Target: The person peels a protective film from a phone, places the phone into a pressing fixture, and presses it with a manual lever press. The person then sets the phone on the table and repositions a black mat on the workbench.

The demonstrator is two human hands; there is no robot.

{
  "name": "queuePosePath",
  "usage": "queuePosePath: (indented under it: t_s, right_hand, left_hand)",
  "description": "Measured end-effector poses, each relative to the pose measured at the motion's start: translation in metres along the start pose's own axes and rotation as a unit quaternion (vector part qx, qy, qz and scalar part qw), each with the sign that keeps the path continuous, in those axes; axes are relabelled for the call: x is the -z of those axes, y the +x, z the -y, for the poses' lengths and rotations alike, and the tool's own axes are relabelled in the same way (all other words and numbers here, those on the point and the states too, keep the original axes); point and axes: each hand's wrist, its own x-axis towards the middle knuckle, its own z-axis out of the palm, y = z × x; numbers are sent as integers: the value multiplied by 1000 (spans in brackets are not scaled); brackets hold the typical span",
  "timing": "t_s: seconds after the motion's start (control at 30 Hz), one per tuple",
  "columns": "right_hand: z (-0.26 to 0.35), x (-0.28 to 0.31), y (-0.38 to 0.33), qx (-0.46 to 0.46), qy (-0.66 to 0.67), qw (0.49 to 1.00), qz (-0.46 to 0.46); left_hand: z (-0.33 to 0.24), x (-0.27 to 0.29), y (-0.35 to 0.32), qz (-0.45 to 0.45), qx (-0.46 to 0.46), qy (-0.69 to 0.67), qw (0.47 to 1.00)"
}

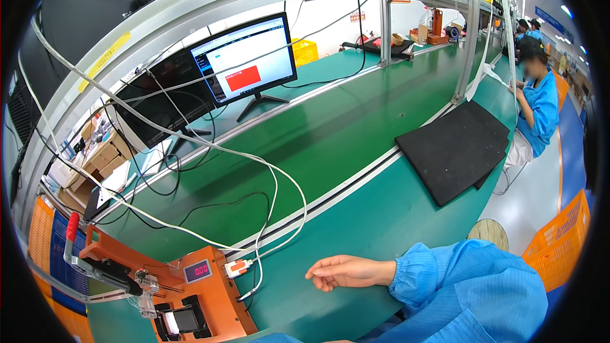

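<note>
My right hand (348,272) hovers over the green bench, its fingers loosely curled and a little apart, with nothing in them. To its left stands an orange test fixture (219,302) with a small red-digit display (198,271) and a toggle clamp with a red handle (72,226). In the fixture's black holder lies a small dark rectangular piece (186,320) with a white part beside it. A white cable connector (236,269) is at the fixture's right side, nearest my right fingertips. Of my left hand (338,341) only a sliver shows at the lower edge; its fingers are hidden.
White cables (298,185) loop over the bench to the fixture. A lit monitor (244,60) and a dark one stand behind. Black foam sheets (454,146) lie at the right. An orange crate (559,238) and a stool (488,234) stand beyond; a co-worker (539,111) sits farther along.
</note>
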Motion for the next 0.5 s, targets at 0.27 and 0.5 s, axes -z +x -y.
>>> queuePosePath:
  t_s: [0.27, 0.5]
  right_hand:
    - [-1, 0, 2, -5, 3, 1000, -2]
    - [-1, 0, 3, -2, 2, 1000, 2]
  left_hand:
    - [-7, 12, 9, 37, 58, 22, 997]
    - [-10, 18, 14, 60, 85, 20, 994]
